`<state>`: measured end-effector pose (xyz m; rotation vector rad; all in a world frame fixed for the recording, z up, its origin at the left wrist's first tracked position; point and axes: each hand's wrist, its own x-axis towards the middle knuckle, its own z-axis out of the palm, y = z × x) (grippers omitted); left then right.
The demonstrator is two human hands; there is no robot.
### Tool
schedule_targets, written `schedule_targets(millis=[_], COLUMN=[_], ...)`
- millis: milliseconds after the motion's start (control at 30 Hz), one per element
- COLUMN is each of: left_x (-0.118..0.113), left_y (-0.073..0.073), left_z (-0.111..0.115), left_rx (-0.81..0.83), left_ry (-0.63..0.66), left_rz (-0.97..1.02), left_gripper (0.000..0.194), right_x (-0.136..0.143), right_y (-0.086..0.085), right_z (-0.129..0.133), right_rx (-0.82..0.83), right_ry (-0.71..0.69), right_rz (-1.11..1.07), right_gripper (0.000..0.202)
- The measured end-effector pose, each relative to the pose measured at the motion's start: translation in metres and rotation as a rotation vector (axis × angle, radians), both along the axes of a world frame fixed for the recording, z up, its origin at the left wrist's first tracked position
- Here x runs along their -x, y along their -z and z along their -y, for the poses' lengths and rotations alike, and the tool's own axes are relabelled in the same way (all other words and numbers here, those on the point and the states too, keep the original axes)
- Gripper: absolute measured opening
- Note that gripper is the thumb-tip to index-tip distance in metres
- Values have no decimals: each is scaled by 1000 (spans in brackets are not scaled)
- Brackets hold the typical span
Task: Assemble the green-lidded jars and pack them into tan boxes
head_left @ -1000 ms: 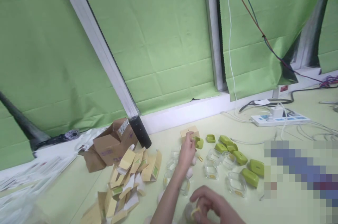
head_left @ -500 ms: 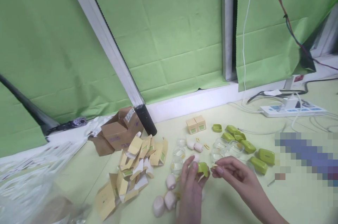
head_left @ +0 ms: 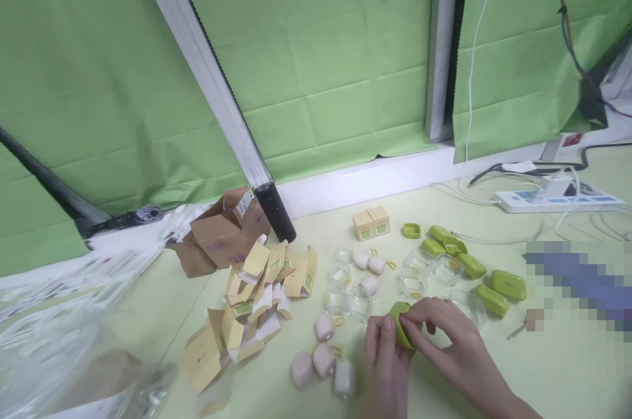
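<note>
My left hand [head_left: 388,353] is closed round a green plastic piece [head_left: 401,325], held up over the table's near side. From the right, my right hand [head_left: 447,330] pinches at the same piece, its thumb and fingertips on the upper edge; whatever small part lies between them is hidden. Left of my hands are several pale pinkish pieces [head_left: 324,361], some with yellow loops. Clear plastic cups [head_left: 359,304] stand just beyond my left hand. Several green pieces [head_left: 508,285] lie to the right, past my right hand.
Opened yellow cartons [head_left: 261,300] are heaped at the left, with a brown cardboard box [head_left: 222,234] and a black cylinder [head_left: 275,213] behind. Two small boxes [head_left: 370,223] stand farther back. A white power strip [head_left: 557,200] with cables lies at the back right.
Both hands have moved right and come together on the green piece, which has turned. My right fingers, apart from it before with a small yellow piece, now touch it. The view has shifted slightly.
</note>
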<state>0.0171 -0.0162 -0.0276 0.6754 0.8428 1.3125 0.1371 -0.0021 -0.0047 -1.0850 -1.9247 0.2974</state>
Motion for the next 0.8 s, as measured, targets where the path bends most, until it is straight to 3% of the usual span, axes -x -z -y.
schedule_targets(millis=[167, 400, 633, 800], left_x=[-3, 4, 12, 13], left_y=[-8, 2, -9, -8], left_z=[3, 1, -5, -8], left_rx=[47, -24, -139, -108], left_ry=[-35, -32, 124, 79], left_rz=[94, -35, -122, -110], left_gripper=[32, 28, 22, 21], right_x=[0, -1, -8, -6], right_y=[-3, -2, -16, -14], right_z=[1, 1, -2, -1], right_rx=[-3, 1, 111, 47], right_ry=[-3, -51, -23, 21], right_rz=[50, 19, 20, 27], right_gripper=[15, 17, 17, 19])
